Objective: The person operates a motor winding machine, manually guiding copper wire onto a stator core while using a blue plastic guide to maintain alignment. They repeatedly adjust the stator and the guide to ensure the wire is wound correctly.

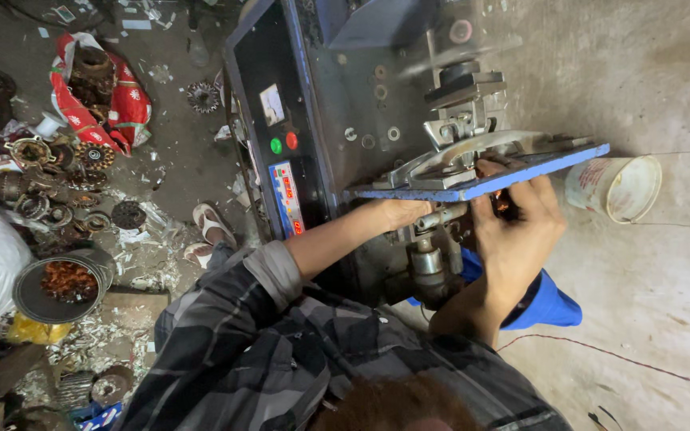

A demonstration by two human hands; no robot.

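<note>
Under the blue plate [521, 172] of a dark winding machine [321, 104], seen from the head camera, the right hand [517, 231] curls its fingers around a small coppery part [503, 203], mostly hidden. The left hand [397, 214] reaches under the plate beside a steel shaft [429, 259]; I cannot tell its grip. That part looks light, stiff and wire-wound, probably fragile, best held by its rim. Bare concrete floor [648, 303] lies right, with a white bucket [616, 187]; metal scrap [65, 183] litters the left.
</note>
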